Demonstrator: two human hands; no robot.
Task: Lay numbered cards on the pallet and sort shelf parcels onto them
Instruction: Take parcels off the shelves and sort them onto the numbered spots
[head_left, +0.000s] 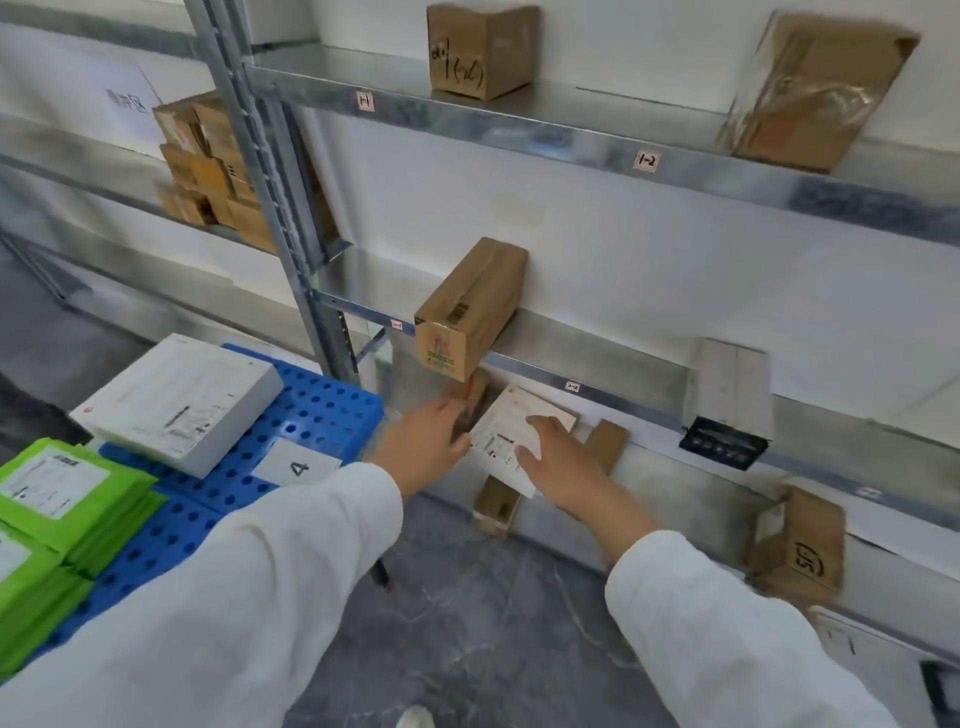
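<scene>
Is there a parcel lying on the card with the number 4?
No, the card 4 lies bare on the blue pallet; the white box sits beside it, not on it.

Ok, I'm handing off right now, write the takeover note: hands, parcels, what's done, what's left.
Left hand: on a small brown parcel on the lower shelf; grip unclear.
Right hand: flat on the white parcel beside it, not lifted.
Blue pallet: card 4 lies bare; a large white box and green packets already sit on the pallet.
Left: brown boxes remain on the top shelf, middle shelf and lower shelf, plus a silver box. Carry both handled parcels over, then the rest.
</scene>
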